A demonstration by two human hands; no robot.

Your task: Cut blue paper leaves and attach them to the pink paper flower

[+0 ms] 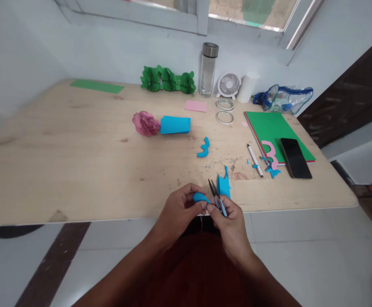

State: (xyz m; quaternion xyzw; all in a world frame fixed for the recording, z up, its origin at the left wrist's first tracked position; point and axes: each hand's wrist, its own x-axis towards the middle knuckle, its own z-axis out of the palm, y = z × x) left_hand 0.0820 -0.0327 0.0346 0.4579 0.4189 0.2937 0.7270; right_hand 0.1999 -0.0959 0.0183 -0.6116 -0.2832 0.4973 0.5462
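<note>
At the table's front edge, my left hand pinches a small piece of blue paper. Close beside it, my right hand is closed around a pair of scissors, whose dark blades point away from me. The right thumb and fingertip also meet the blue paper's lower edge. Just beyond the scissors lies a jagged blue paper offcut. A wavy blue paper cutout rests farther up the table. Part of the held paper is hidden by my fingers.
Folded blue paper touches a pink paper flower. Behind stand green paper decorations, a glass bottle and a small fan. Tape rolls, a white pen, a green folder and a phone lie right.
</note>
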